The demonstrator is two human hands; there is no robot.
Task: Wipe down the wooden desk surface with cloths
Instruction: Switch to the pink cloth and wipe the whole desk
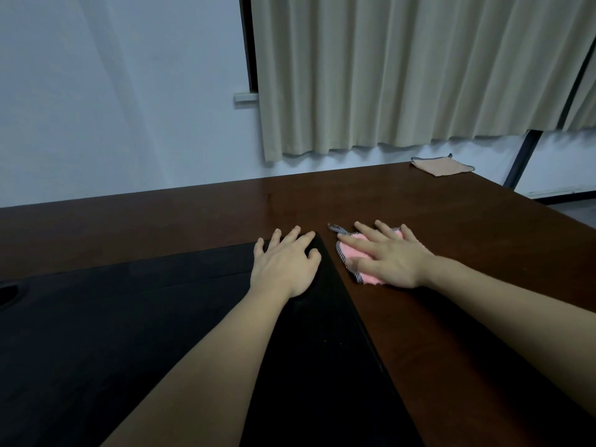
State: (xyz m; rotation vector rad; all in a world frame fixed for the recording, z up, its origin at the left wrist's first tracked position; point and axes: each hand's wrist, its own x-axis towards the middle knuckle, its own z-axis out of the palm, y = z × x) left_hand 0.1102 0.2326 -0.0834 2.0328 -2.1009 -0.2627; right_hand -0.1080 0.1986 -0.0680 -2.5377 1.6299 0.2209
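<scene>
Worktop: dark brown wooden worktop (322,201) ran from the near edge to the wall; surface showed a dull sheen.
Right hand: right hand (392,258) lay flat, palm down, fingers straight and spread, pressing on the pink cloth; nothing gripped.
Pink cloth: pink cloth (351,251) with a dark stitched edge lay on the worktop under the right hand, mostly covered; its left edge and one far corner showed past the fingers.
Left hand: left hand (287,262) rested palm down on the far corner of the black mat, fingers relaxed and slightly spread, released, holding nothing.
Black mat: black mat (129,317) covered the near left part of the worktop; its right edge ran just beside the pink cloth, a narrow strip of wood between them.
Second cloth: beige cloth (442,166) with a dark border lay flat at the far right corner of the worktop, well apart from both hands.
Background: beige curtain (403,75) hung behind the worktop; pale wall (113,91) to its left.
</scene>
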